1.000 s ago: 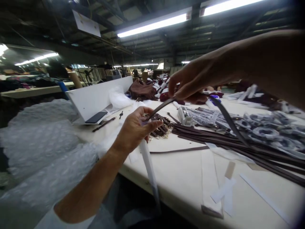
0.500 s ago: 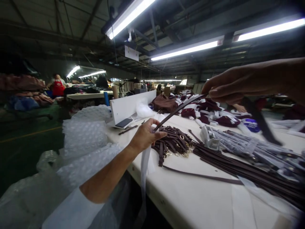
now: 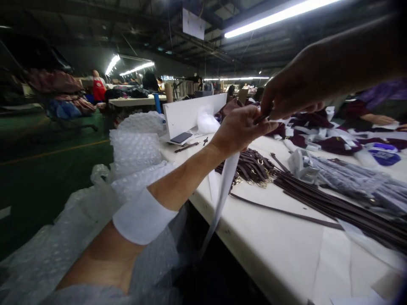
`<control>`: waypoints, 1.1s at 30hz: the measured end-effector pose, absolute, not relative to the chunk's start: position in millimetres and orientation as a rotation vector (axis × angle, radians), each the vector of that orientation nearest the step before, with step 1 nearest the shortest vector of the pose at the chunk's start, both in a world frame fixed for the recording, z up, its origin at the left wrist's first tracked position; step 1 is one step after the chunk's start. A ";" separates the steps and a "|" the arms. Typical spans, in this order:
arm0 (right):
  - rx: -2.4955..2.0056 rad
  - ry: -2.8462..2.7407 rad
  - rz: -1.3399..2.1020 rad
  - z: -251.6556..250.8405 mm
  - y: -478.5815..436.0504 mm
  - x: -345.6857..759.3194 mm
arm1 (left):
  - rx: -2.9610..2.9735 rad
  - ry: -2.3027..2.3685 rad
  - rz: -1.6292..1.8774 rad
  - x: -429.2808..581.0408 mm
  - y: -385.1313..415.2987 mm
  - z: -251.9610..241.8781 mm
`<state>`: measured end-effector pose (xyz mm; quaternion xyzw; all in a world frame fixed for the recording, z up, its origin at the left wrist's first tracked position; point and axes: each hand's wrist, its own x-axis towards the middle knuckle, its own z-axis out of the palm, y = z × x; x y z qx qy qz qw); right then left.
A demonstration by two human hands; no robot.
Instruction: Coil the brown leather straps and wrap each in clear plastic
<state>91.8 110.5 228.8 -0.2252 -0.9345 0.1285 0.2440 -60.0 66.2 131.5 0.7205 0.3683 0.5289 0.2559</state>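
Left grip holds dark strap and white strip, strip dangling at the surface's near-left edge. Right grip pinches same strap, meeting left fingertips, beyond brown strap pile.

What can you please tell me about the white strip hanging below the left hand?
The white strip is long and thin, like paper or plastic film. It hangs from the left hand, which hides its top, and curves down past the table into shadow, where its end is unclear. Whether it touches the table cannot be told.
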 end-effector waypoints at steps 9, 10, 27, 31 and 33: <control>-0.720 -2.703 -0.118 245.7 96.9 96.4 | 1.901 1.085 1.412 -62.1 68.7 116.9; -0.684 -2.638 -0.217 240.9 91.9 100.8 | 1.905 1.063 1.414 -60.4 67.1 114.9; -1.569 -2.597 0.011 -168.7 -46.8 368.2 | 1.647 1.032 1.560 -22.4 92.9 63.2; -1.398 -2.159 -0.264 -136.3 -3.6 347.2 | 1.651 0.946 1.616 5.2 83.1 57.9; -1.258 -2.076 0.015 -104.4 9.4 285.8 | 1.640 0.921 1.623 20.1 76.4 52.6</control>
